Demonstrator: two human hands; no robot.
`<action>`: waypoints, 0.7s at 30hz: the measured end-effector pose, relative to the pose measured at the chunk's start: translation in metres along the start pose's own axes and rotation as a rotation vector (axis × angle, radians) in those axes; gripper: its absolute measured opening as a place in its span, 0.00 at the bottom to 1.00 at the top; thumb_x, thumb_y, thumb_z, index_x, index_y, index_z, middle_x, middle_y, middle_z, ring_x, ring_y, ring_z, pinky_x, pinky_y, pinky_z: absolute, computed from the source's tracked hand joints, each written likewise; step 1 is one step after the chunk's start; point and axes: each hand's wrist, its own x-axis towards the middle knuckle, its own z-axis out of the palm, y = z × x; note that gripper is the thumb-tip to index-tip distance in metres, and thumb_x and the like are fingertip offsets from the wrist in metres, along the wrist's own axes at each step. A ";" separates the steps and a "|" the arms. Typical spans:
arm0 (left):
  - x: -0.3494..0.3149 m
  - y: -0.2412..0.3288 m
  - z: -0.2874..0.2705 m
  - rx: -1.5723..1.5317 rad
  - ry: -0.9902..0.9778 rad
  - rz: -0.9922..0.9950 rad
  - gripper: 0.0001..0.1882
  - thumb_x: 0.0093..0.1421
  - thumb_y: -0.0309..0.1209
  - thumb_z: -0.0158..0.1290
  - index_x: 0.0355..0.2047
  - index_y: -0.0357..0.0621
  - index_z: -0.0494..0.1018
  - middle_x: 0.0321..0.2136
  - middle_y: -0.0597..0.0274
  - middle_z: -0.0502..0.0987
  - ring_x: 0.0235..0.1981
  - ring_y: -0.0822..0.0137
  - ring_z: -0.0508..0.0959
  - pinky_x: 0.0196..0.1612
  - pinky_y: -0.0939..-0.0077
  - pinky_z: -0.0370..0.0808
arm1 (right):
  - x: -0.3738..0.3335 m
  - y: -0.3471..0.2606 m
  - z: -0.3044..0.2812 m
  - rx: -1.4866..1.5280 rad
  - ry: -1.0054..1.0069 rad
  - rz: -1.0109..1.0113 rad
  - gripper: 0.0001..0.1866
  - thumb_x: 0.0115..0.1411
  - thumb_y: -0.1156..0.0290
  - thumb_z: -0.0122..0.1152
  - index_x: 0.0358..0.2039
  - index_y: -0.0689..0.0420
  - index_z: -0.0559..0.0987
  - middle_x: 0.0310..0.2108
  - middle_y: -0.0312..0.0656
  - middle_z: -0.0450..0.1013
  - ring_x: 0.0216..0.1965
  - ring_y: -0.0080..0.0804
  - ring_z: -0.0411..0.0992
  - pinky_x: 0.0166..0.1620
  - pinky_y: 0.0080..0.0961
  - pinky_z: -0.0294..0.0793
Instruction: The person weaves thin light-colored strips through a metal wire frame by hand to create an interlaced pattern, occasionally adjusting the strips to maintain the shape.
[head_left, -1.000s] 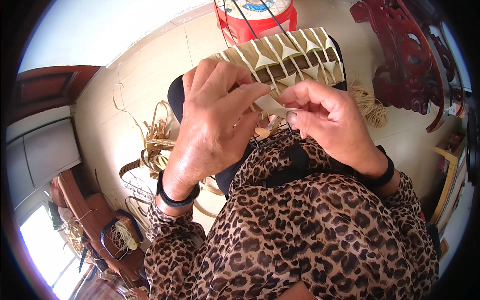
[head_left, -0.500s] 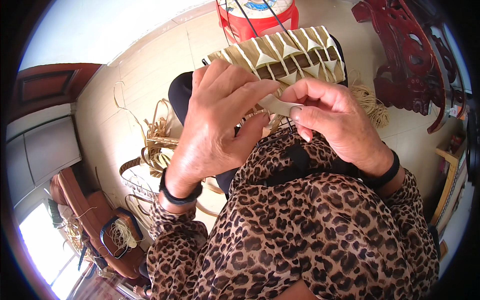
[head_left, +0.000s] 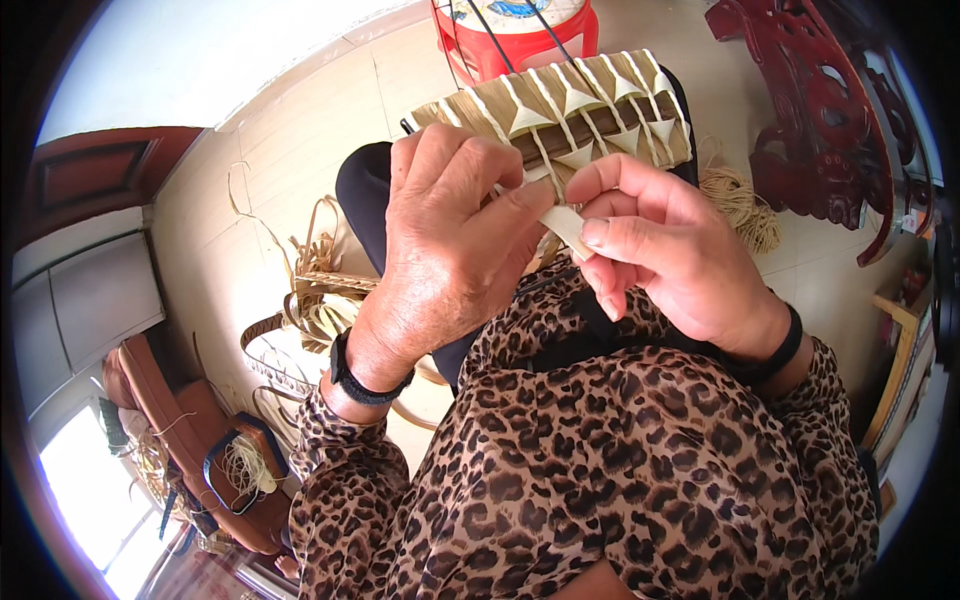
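A short pale flat strip [head_left: 567, 226], looking like dried leaf or straw, stretches between my two hands. My left hand [head_left: 452, 240] pinches its left end, thumb pressed toward the curled index finger. At the other end, my right hand [head_left: 672, 245] grips it between thumb and fingers. Just beyond my hands lies a woven panel [head_left: 590, 110] of tan bands, crossed by white twisted cords and pale folded triangles. My left hand covers the panel's near left corner. Black rods [head_left: 492, 36] run from the panel toward the far side.
A red stool [head_left: 470, 55] with a patterned top stands beyond the panel. Carved dark-red wooden furniture [head_left: 810, 120] is at the far right, a bundle of straw cord [head_left: 742, 208] near it. Loose strips [head_left: 318, 280] lie on the floor at left, and a blue-rimmed tray [head_left: 245, 468] holds more fibre.
The strip has tilted, its right end now lower. My left thumb and index finger have closed together on it, narrowing the gap that showed between them.
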 end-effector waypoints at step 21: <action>-0.003 0.015 0.020 0.040 0.248 -0.056 0.11 0.40 0.20 0.62 0.26 0.39 0.74 0.28 0.59 0.73 0.33 0.59 0.70 0.36 0.68 0.67 | 0.013 0.003 0.004 -0.128 0.208 -0.038 0.09 0.65 0.71 0.52 0.37 0.65 0.75 0.25 0.36 0.73 0.21 0.18 0.71 0.23 0.13 0.72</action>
